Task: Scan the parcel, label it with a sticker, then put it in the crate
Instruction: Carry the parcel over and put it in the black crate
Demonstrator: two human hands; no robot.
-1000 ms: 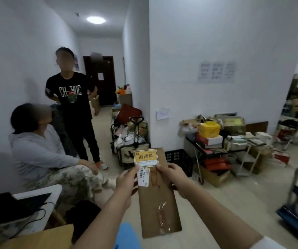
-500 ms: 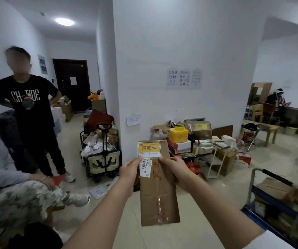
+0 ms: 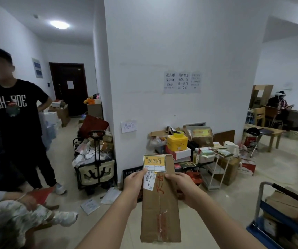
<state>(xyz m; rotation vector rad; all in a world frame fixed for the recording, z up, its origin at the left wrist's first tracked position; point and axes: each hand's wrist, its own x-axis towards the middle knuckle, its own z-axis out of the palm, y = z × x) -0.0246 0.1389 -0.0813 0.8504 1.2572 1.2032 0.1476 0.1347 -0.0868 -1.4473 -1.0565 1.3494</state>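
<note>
I hold a long flat brown cardboard parcel out in front of me, upright. A yellow sticker with red-brown characters sits at its top edge, and a white barcode label lies just below it. My left hand grips the parcel's left edge by the barcode label. My right hand grips the right edge at the same height. A black plastic crate stands on the floor against the wall, right behind the parcel and partly hidden by it.
A person in a black T-shirt stands at the left; another sits at the lower left. A loaded folding cart and a pile of boxes on racks flank the crate. A blue trolley is at the right.
My view has swung to the right and moved closer to the wall and the crate. Both hands keep the same hold on the parcel.
</note>
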